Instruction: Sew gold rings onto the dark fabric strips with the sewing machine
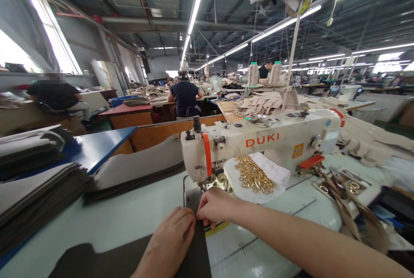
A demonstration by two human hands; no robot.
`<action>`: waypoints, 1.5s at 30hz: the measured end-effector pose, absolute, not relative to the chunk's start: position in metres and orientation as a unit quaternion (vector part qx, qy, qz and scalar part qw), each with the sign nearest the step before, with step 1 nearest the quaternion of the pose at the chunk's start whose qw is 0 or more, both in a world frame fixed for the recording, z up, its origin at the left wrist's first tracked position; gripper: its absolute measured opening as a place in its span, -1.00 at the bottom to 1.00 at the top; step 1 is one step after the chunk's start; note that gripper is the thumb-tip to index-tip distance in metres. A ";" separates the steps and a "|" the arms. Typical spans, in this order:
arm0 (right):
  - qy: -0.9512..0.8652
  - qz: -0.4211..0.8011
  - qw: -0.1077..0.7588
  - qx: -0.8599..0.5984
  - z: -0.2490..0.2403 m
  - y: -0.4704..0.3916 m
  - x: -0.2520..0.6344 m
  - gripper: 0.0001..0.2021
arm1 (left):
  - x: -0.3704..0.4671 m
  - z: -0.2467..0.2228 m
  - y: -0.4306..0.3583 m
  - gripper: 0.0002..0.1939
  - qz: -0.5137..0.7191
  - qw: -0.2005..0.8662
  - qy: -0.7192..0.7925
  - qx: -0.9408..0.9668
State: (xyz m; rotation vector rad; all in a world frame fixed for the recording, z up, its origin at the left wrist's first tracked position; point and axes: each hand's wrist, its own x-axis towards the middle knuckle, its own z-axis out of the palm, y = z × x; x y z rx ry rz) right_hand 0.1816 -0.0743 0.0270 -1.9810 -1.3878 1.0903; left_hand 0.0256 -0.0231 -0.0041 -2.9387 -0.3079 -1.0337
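Observation:
In the head view a sewing machine [261, 140] marked DUKI stands in front of me. A dark fabric panel [113, 258] lies on the pale table and runs up to the needle area. My left hand [171, 237] rests on the panel, fingers curled together at its right edge. Just ahead of it, my right hand [215, 207] pinches the panel's edge close to the presser foot. The fingertips hide the exact spot they grip. Under the machine arm, a white cloth [281, 174] carries a heap of gold metal rings [254, 176].
Stacked fabric pieces [39, 196] lie at the left, with another stack [139, 163] behind the table. Straps [349, 209] and a parts tray [365, 187] sit at the right. Thread cones [252, 74] stand behind the machine. A seated person [184, 92] works further back.

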 end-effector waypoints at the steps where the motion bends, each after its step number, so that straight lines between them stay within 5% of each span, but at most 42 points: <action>1: -0.522 0.372 0.239 -0.729 0.027 -0.077 0.182 -0.89 | 0.026 -0.004 -0.023 -0.77 -0.327 0.007 -0.099 -0.940; 15: -0.787 -0.055 0.185 -0.585 -0.005 -0.121 0.199 -0.87 | 0.029 -0.009 -0.020 -0.80 -0.345 -0.017 -0.097 -0.933; 34: -0.808 -0.080 0.164 -0.561 0.001 -0.123 0.199 -0.90 | 0.029 -0.005 -0.020 -0.81 -0.333 -0.055 -0.106 -0.935; 45: -0.881 -0.128 0.077 -0.449 0.018 -0.165 0.203 -0.83 | 0.029 -0.007 -0.020 -0.81 -0.332 -0.039 -0.102 -0.937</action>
